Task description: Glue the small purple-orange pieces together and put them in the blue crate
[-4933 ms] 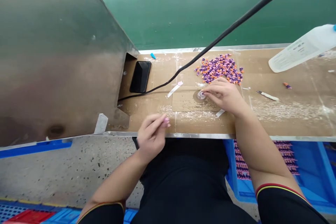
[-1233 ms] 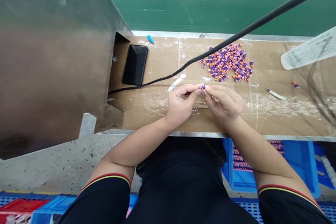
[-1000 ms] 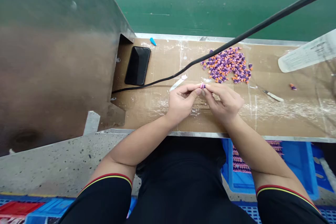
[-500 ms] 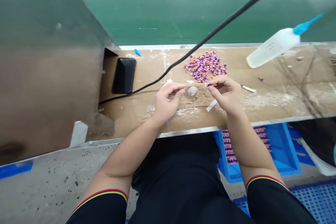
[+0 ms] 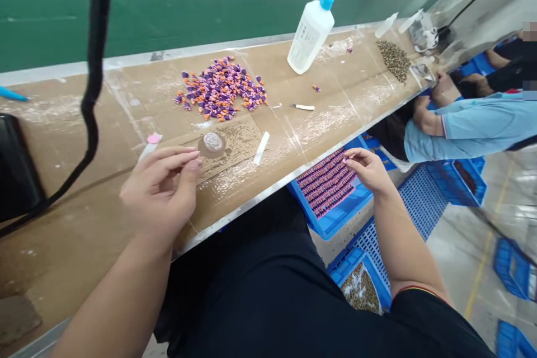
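Note:
My left hand (image 5: 161, 190) is over the table beside a piece of cardboard (image 5: 247, 134). Its thumb and fingertips are pinched together; whatever they may hold is too small to make out. On the cardboard is a round blob of clear, whitish paste (image 5: 213, 142). Past the table's front edge, my right hand (image 5: 367, 170) pinches a small pinkish piece (image 5: 346, 159), mostly covered by the fingertips. Below and left of it, a blue bin (image 5: 329, 229) holds neat rows of small purple and pink pieces (image 5: 325, 182). A heap of loose purple and orange pieces (image 5: 222, 88) lies behind the cardboard.
A white bottle with a blue nozzle (image 5: 310, 36) stands behind a small knife (image 5: 302, 107). At left are a black cable (image 5: 94, 56) and a phone (image 5: 17, 168). A co-worker in a blue shirt (image 5: 482, 128) sits at right near a brownish heap (image 5: 393, 60).
My right hand has moved from above the cardboard out over the blue bin, still pinching the small piece. My left hand stays near the cardboard. The view has turned right.

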`<state>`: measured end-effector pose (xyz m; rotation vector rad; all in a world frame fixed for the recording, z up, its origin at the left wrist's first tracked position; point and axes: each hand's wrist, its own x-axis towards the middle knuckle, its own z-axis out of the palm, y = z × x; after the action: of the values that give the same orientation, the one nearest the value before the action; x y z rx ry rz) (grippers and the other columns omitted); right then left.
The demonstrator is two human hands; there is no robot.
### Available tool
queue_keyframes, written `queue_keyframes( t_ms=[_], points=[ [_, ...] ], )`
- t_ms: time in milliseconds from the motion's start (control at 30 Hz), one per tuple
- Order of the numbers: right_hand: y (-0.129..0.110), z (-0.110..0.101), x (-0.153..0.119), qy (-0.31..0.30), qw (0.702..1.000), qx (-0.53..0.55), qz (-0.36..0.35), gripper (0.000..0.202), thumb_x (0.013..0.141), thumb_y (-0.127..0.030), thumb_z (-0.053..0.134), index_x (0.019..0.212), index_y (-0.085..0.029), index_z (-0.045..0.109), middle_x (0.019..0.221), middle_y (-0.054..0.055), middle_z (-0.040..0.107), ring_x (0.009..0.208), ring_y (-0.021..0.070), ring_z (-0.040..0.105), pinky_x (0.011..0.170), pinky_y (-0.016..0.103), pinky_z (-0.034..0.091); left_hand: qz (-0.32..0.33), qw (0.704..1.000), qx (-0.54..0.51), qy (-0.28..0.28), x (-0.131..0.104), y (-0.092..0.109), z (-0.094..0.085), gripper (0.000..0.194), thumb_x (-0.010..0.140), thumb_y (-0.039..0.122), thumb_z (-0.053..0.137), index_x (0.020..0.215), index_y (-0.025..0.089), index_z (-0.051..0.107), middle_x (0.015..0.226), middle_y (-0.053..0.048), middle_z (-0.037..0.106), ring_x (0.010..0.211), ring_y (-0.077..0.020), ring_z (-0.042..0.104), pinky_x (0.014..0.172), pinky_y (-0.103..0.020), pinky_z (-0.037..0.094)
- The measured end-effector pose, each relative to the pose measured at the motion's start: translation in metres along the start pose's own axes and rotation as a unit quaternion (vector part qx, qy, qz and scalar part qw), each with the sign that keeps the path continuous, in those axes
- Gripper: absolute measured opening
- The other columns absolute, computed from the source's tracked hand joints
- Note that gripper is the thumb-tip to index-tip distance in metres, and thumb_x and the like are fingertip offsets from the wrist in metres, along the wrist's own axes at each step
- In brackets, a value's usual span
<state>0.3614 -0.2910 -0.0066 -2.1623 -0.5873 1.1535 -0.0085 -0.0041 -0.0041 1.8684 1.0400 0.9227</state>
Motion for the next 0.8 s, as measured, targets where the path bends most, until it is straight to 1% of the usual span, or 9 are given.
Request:
queue_keyframes(
  t_ms=[67, 100, 167, 233, 300, 367, 500, 633, 800],
  points=[
    [0.031, -0.034, -0.002, -0.028, 0.981, -0.148, 0.119, 0.035, 0.091, -0.041, 0.077, 0.118, -0.020, 0.073, 0.112, 0.008, 0.077, 0.097, 0.0179, 0.074, 0.089, 0.032, 0.063, -0.014, 1.000, -0.009, -0.001, -0.001, -0.003, 0.000, 0.012, 0.088, 0.014, 0.080, 0.098, 0.019, 0.084, 0.097, -0.007, 0.082, 0.088, -0.0160, 0.079, 0.077, -0.025, 0.061],
    [0.046, -0.048, -0.003, -0.041, 0.969, -0.186, 0.159, 0.032, 0.092, -0.035, 0.074, 0.119, -0.017, 0.072, 0.113, 0.010, 0.078, 0.097, 0.0185, 0.075, 0.088, 0.032, 0.064, -0.018, 1.000, -0.011, -0.003, -0.001, -0.004, 0.001, 0.012, 0.088, 0.015, 0.080, 0.098, 0.019, 0.085, 0.097, -0.007, 0.082, 0.089, -0.0167, 0.079, 0.080, -0.026, 0.062],
    [0.072, -0.068, -0.002, -0.067, 0.938, -0.254, 0.225, 0.021, 0.092, -0.023, 0.071, 0.110, -0.015, 0.073, 0.104, 0.012, 0.079, 0.093, 0.0192, 0.077, 0.085, 0.030, 0.064, -0.014, 1.000, -0.013, -0.009, -0.002, -0.006, 0.001, 0.011, 0.088, 0.015, 0.080, 0.097, 0.018, 0.084, 0.096, -0.008, 0.082, 0.090, -0.0177, 0.079, 0.082, -0.028, 0.061],
    [0.093, -0.076, -0.001, -0.093, 0.901, -0.321, 0.275, 0.008, 0.091, -0.017, 0.073, 0.098, -0.015, 0.073, 0.093, 0.011, 0.079, 0.089, 0.0205, 0.077, 0.087, 0.032, 0.064, -0.007, 1.000, -0.006, -0.013, -0.002, -0.009, 0.001, 0.009, 0.088, 0.016, 0.079, 0.096, 0.017, 0.084, 0.095, -0.009, 0.082, 0.089, -0.0183, 0.079, 0.079, -0.028, 0.060],
    [0.110, -0.075, 0.002, -0.125, 0.856, -0.392, 0.312, 0.005, 0.093, -0.018, 0.077, 0.092, -0.015, 0.073, 0.091, 0.009, 0.078, 0.093, 0.0214, 0.077, 0.095, 0.036, 0.063, -0.010, 1.000, 0.002, -0.015, -0.003, -0.011, 0.002, 0.010, 0.089, 0.018, 0.080, 0.097, 0.016, 0.084, 0.096, -0.009, 0.082, 0.088, -0.0190, 0.078, 0.076, -0.029, 0.059],
    [0.123, -0.070, 0.004, -0.159, 0.815, -0.450, 0.329, 0.009, 0.097, -0.022, 0.078, 0.094, -0.015, 0.074, 0.098, 0.007, 0.079, 0.102, 0.0215, 0.077, 0.103, 0.041, 0.061, -0.017, 1.000, 0.012, -0.016, -0.003, -0.013, 0.002, 0.011, 0.090, 0.020, 0.079, 0.099, 0.016, 0.084, 0.097, -0.009, 0.082, 0.090, -0.0198, 0.078, 0.077, -0.030, 0.059],
    [0.140, -0.061, 0.006, -0.218, 0.754, -0.521, 0.335, 0.015, 0.101, -0.028, 0.078, 0.101, -0.013, 0.076, 0.113, 0.010, 0.078, 0.116, 0.0228, 0.074, 0.110, 0.044, 0.057, -0.040, 0.998, 0.040, -0.013, -0.004, -0.017, 0.002, 0.013, 0.093, 0.025, 0.077, 0.099, 0.016, 0.084, 0.095, -0.009, 0.082, 0.087, -0.0205, 0.078, 0.076, -0.033, 0.061],
    [0.144, -0.058, 0.008, -0.234, 0.720, -0.554, 0.347, 0.020, 0.105, -0.030, 0.074, 0.109, -0.011, 0.076, 0.121, 0.012, 0.076, 0.122, 0.0238, 0.072, 0.112, 0.045, 0.056, -0.052, 0.998, 0.037, -0.003, -0.004, -0.022, 0.004, 0.012, 0.091, 0.030, 0.080, 0.096, 0.020, 0.085, 0.092, -0.006, 0.082, 0.083, -0.0212, 0.077, 0.075, -0.036, 0.062],
    [0.145, -0.053, 0.010, -0.215, 0.698, -0.571, 0.374, 0.028, 0.107, -0.032, 0.071, 0.121, -0.008, 0.075, 0.131, 0.017, 0.074, 0.125, 0.0251, 0.072, 0.112, 0.044, 0.057, -0.059, 0.997, 0.043, -0.003, -0.005, -0.024, 0.005, 0.013, 0.090, 0.031, 0.080, 0.096, 0.021, 0.085, 0.094, -0.007, 0.082, 0.084, -0.0232, 0.078, 0.076, -0.039, 0.062]
  ],
)
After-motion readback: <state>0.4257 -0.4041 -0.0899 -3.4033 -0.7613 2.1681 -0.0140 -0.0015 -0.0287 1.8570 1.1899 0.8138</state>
